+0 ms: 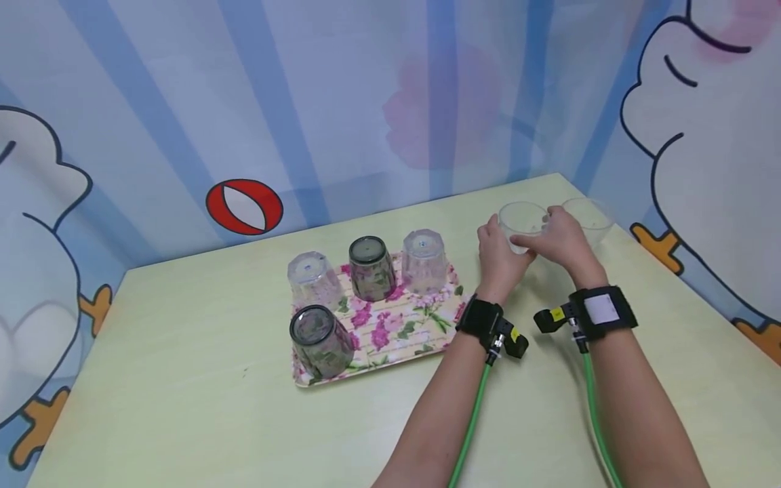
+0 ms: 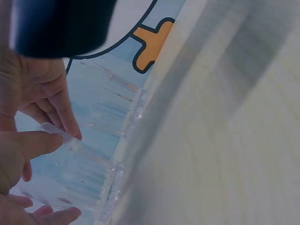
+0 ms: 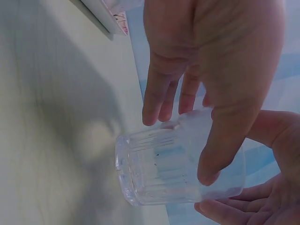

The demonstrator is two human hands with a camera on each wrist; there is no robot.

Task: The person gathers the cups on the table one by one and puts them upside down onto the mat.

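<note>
Both hands hold one clear glass (image 1: 520,224), mouth up, at the table's far right. My left hand (image 1: 503,261) grips its left side; in the left wrist view the left thumb lies near the rim, the fingers below. My right hand (image 1: 564,240) grips it from the other side, and the right wrist view shows the thumb across the glass wall (image 3: 164,164), fingers opposite. The ribbed base is close over the table. A second clear glass (image 1: 594,220) stands mouth up just behind the right hand, partly hidden by it.
Left of the hands lies a floral tray (image 1: 396,339) with upside-down glasses: two grey ones (image 1: 372,268) and two clear ones (image 1: 425,261). The pale table (image 1: 201,366) meets a printed curtain (image 1: 342,102) at its back and sides. Green cables (image 1: 472,427) run from both wrist cameras.
</note>
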